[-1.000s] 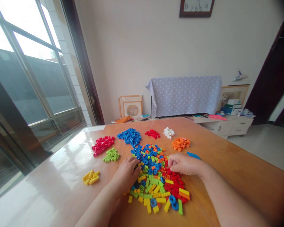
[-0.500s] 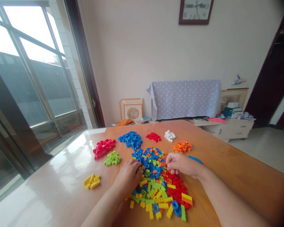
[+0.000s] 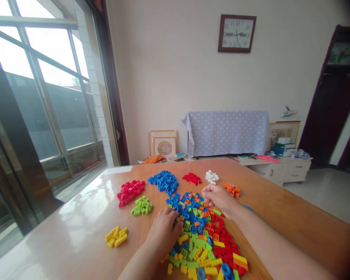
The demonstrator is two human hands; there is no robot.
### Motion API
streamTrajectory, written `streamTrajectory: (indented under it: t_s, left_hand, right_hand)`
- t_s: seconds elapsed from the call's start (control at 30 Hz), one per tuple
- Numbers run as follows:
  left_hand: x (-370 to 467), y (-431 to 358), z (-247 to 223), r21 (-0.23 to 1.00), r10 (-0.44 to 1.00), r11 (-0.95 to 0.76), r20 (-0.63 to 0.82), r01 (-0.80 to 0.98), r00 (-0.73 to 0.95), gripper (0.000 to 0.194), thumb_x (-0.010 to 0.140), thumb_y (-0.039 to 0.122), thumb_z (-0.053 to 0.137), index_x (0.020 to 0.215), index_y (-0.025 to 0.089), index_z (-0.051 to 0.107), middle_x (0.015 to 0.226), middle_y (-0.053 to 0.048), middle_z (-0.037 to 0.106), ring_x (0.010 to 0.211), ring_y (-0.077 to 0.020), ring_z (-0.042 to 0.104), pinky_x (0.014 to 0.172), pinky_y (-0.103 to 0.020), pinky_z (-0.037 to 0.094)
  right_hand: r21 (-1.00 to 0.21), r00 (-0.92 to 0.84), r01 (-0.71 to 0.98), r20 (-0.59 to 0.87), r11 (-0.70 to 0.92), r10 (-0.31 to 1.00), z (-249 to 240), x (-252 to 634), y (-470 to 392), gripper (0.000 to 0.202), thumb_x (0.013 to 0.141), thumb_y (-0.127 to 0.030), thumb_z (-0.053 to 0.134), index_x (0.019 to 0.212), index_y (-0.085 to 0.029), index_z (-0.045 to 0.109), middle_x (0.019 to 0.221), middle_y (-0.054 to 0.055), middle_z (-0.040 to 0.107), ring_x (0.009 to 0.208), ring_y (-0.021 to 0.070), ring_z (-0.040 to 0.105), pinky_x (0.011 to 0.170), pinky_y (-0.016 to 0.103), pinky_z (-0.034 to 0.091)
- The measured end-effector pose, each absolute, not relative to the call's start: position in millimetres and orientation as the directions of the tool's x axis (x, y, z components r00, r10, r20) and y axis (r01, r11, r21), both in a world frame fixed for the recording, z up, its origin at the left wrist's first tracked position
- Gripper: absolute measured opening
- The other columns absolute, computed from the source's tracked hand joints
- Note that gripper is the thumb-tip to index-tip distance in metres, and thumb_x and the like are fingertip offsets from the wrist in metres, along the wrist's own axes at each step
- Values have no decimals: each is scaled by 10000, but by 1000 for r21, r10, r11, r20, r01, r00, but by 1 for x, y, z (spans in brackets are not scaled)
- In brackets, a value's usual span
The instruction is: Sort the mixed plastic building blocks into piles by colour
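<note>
A large mixed pile of toy building bricks [image 3: 200, 243] in blue, red, green, yellow and orange lies in front of me on the table. Over its left edge rests my left hand [image 3: 165, 228], the thumb apart from the bent fingers and no brick visible in its grasp. My right hand [image 3: 218, 199] is above the far right side of the pile with its fingers pinched together. Whatever is between those fingertips, if anything, is hidden. Just beyond that hand are orange bricks [image 3: 232, 190], partly covered by it, and a small heap of white bricks [image 3: 212, 177].
Sorted heaps surround the pile: blue bricks [image 3: 163, 182], red bricks [image 3: 192, 178], pinkish-red bricks [image 3: 130, 192], light green bricks [image 3: 142, 205] and yellow bricks [image 3: 116, 236]. A blue piece [image 3: 247, 208] lies behind my right forearm. The wooden table [image 3: 280, 217] ends before a low white cabinet [image 3: 293, 171].
The view has tilted upward, so the table sits lower in the picture. My right hand has moved away from me, toward the white and orange heaps. My left hand stays at the pile's left edge.
</note>
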State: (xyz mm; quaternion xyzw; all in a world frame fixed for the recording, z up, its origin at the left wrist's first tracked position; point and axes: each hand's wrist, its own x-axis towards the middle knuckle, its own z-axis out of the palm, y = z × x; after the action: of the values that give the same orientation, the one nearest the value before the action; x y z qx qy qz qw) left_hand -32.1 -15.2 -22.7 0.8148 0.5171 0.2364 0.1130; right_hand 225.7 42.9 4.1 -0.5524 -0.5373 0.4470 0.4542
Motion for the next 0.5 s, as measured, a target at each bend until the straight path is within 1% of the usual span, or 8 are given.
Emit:
streamTrajectory:
  t_s: [0.07,0.13,0.23,0.33,0.4,0.47,0.5]
  left_hand:
    - [-33,-15,-23,435,900,-431,267,791,343,356,927,461,498,1141,255,694,1212,-105,625,1136,-270,572,985,-367,465]
    - [-33,-14,-23,438,902,-427,268,791,339,342,922,455,503,1124,261,700,1210,-104,626,1136,-272,571,984,-372,466]
    - [-35,-13,-25,441,907,-417,256,795,333,335,913,449,510,1120,269,701,1220,-105,624,1163,-281,557,997,-384,459]
    - [-35,-13,-25,457,915,-400,242,795,322,336,906,445,514,1126,269,698,1231,-106,620,1182,-287,545,1010,-390,452]
    - [-35,-14,-24,466,919,-393,235,792,318,328,900,440,518,1111,266,700,1221,-104,623,1164,-283,551,1003,-388,455]
    - [-34,-14,-23,472,920,-389,235,791,313,320,894,432,523,1100,266,702,1201,-101,628,1141,-278,558,989,-386,463]
    - [-34,-14,-22,473,921,-388,237,791,310,315,891,429,525,1094,266,703,1193,-99,630,1134,-277,560,984,-386,466]
  right_hand:
    - [-982,103,188,20,0,995,2,224,61,119,702,-259,663,782,-180,624,635,-26,594,579,90,531,498,173,393]
    - [-983,154,182,8,-21,988,0,223,81,101,702,-251,657,759,-183,609,593,-35,562,541,90,510,466,173,378]
    - [-986,190,150,-45,-75,981,-5,220,109,79,712,-217,650,736,-191,580,577,-29,576,520,97,532,496,193,453]
    - [-986,209,103,-111,-135,972,-12,217,133,97,766,-211,661,740,-193,569,612,-3,616,562,115,596,571,219,532]
    - [-980,232,75,-161,-183,959,-17,215,147,96,840,-254,659,830,-172,610,730,29,665,654,135,643,639,245,564]
    - [-972,252,53,-208,-228,945,-22,214,161,208,918,-318,627,1031,-144,639,967,67,689,821,162,668,744,308,581]
    - [-968,259,43,-227,-246,939,-25,213,167,275,942,-341,608,1134,-145,625,1084,80,671,906,179,663,794,350,579]
